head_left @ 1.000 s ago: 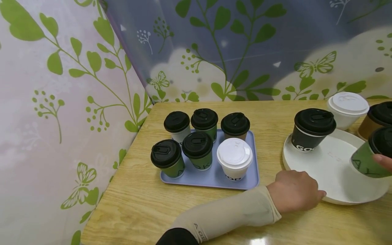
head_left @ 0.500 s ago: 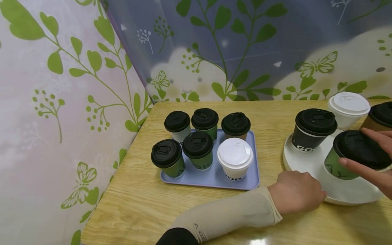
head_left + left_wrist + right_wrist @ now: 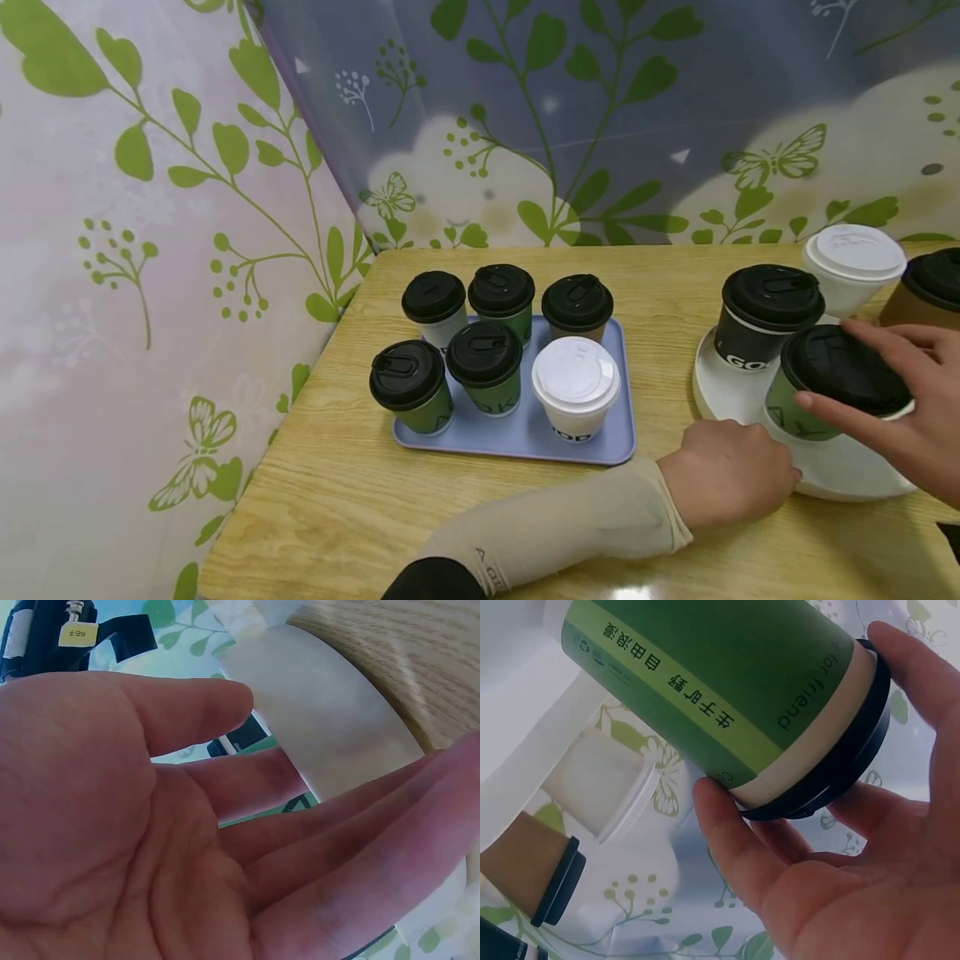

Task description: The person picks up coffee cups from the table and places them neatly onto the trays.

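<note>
My right hand [image 3: 915,400] grips a green paper coffee cup [image 3: 798,408] by its black lid, fingers and thumb spread around the lid's edge. The cup overlaps the white round tray [image 3: 862,473] in the head view, just in front of a black coffee cup [image 3: 750,337] standing on it. Printed writing shows on the green cup [image 3: 705,697] in the right wrist view. My left hand [image 3: 735,475] holds the tray's near left rim; in the left wrist view its thumb and fingers lie about the tray wall [image 3: 337,712].
Left of the round tray, a lilac rectangular tray [image 3: 517,448] bears several lidded cups, including a white-lidded cup [image 3: 575,387] at its front right. Behind the round tray stand another white cup [image 3: 853,262] and a brown cup [image 3: 926,292]. A patterned wall [image 3: 637,192] backs the table.
My right hand has brought the green cup leftward over the round tray, close to the black cup. The left hand stays almost still at the tray's rim.
</note>
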Demonstrator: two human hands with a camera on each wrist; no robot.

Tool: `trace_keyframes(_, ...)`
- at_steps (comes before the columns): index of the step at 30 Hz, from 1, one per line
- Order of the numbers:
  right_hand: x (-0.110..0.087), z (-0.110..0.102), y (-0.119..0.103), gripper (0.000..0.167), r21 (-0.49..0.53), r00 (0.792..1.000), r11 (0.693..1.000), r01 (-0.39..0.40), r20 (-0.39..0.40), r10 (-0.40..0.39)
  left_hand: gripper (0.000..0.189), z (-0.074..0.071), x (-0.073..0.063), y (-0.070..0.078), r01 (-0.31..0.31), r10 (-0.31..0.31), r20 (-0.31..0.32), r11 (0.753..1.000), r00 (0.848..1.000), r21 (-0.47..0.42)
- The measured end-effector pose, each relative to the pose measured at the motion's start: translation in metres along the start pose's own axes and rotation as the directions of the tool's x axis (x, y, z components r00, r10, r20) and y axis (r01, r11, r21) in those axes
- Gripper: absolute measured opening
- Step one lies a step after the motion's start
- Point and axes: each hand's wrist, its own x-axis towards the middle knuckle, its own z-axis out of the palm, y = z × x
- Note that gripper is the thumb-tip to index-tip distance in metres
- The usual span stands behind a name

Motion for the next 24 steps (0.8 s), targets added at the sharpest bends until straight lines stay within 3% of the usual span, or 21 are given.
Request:
trace_keyframes(4, -0.0004, 0.0000, -0.0041, 0.102, -0.011, 1.000, 1.000, 0.011, 0.023, -0.011, 0.029, -0.0001, 0.0001, 0.0005, -0.022, 0.022, 0.010, 1.000, 1.000, 0.021)
trace_keyframes(12, 0.0025, 0.0017, -0.0073, 0.095, -0.004, 0.994, 0.994, 0.109, 0.027, -0.109, 0.022, -0.0002, -0.0006, -0.0011, -0.071, 0.071, 0.008, 0.997, 0.997, 0.032)
trace_keyframes(24, 0.0070, 0.0052, -0.0109, 0.091, -0.007, 0.986, 0.994, 0.109, 0.127, -0.107, 0.019, -0.0006, -0.0007, -0.0014, -0.083, 0.083, 0.008, 0.996, 0.997, 0.016)
